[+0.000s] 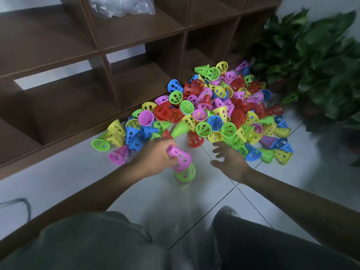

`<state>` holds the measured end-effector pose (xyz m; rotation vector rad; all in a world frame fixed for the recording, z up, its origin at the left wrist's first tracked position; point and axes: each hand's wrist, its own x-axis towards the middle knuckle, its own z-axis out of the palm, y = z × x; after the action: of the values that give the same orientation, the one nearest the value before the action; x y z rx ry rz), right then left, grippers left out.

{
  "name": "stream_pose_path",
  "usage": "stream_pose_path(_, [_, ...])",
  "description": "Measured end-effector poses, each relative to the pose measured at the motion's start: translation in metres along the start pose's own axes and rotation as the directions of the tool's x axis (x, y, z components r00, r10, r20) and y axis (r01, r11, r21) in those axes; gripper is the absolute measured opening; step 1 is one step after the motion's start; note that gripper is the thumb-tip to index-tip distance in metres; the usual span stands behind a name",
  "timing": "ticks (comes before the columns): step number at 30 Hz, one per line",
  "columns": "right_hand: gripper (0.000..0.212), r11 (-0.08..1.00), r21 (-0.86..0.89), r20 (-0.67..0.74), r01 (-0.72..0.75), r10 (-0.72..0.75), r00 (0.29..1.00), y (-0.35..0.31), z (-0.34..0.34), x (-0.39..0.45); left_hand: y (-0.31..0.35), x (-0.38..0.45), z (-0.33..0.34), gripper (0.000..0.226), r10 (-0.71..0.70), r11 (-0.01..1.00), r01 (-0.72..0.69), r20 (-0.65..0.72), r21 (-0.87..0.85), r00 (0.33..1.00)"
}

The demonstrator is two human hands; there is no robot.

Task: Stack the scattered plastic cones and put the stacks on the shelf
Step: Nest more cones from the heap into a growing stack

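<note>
A big heap of perforated plastic cones (218,112) in red, green, yellow, blue and pink lies on the tiled floor against the brown shelf (101,49). My left hand (153,156) grips a pink cone (179,157), tilted, right above a short stack (184,176) whose top cone is green. That stack stands on the floor in front of me. My right hand (231,160) hovers with fingers spread at the heap's near edge, holding nothing.
A clear plastic bag (120,5) lies in an upper shelf compartment. A leafy potted plant (315,61) stands to the right of the heap. My knees (116,240) fill the bottom of the view. A dark cable (21,203) lies at the left.
</note>
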<state>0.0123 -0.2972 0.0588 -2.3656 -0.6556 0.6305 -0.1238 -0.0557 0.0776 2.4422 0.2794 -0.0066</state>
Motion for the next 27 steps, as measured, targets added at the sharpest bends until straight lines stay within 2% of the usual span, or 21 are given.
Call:
stream_pose_path(4, [0.054, 1.0, 0.005, -0.022, 0.003, -0.003, 1.0, 0.002, -0.004, 0.005, 0.008, 0.005, 0.022, 0.036, 0.089, 0.988, -0.107, 0.153, 0.11, 0.984])
stream_pose_path(7, [0.052, 1.0, 0.019, -0.039, -0.006, 0.007, 0.999, 0.008, -0.003, 0.008, 0.008, 0.014, 0.038, 0.036, 0.103, 0.969, -0.152, 0.241, 0.193, 0.965])
stream_pose_path(11, [0.049, 0.999, 0.031, -0.037, -0.015, 0.016, 0.999, 0.013, -0.001, 0.012, -0.003, 0.015, 0.044, 0.05, 0.162, 0.976, -0.193, 0.257, 0.098, 0.953])
stream_pose_path(13, [0.047, 0.999, 0.034, -0.025, -0.007, 0.007, 1.0, 0.014, -0.001, 0.016, -0.019, 0.014, 0.041, 0.051, 0.159, 0.984, -0.174, 0.246, 0.039, 0.956])
stream_pose_path(15, [0.043, 1.0, 0.004, -0.003, 0.008, -0.008, 1.0, 0.012, -0.004, 0.019, -0.039, 0.016, 0.035, 0.054, 0.096, 0.995, -0.099, 0.198, 0.006, 0.976])
stream_pose_path(17, [0.041, 0.998, -0.054, 0.029, 0.045, -0.043, 0.999, 0.007, -0.007, 0.026, -0.063, 0.019, 0.029, 0.058, 0.043, 0.998, -0.049, 0.134, 0.042, 0.99])
stream_pose_path(20, [0.039, 0.977, -0.169, 0.129, 0.131, -0.11, 0.985, -0.013, -0.016, 0.038, -0.1, 0.021, 0.026, 0.045, -0.012, 0.992, 0.006, 0.039, 0.129, 0.999])
stream_pose_path(22, [0.036, 0.958, -0.217, 0.194, 0.185, -0.144, 0.97, -0.031, -0.018, 0.052, -0.123, 0.018, 0.026, 0.048, -0.072, 0.985, 0.077, -0.033, 0.157, 0.997])
stream_pose_path(24, [0.033, 0.928, -0.275, 0.227, 0.253, -0.192, 0.955, -0.049, -0.011, 0.073, -0.142, 0.014, 0.029, 0.054, -0.12, 0.974, 0.128, -0.052, 0.185, 0.991])
stream_pose_path(27, [0.032, 0.921, -0.254, 0.275, 0.295, -0.223, 0.935, -0.068, 0.012, 0.106, -0.163, 0.01, 0.037, 0.064, -0.153, 0.964, 0.159, -0.046, 0.213, 0.987])
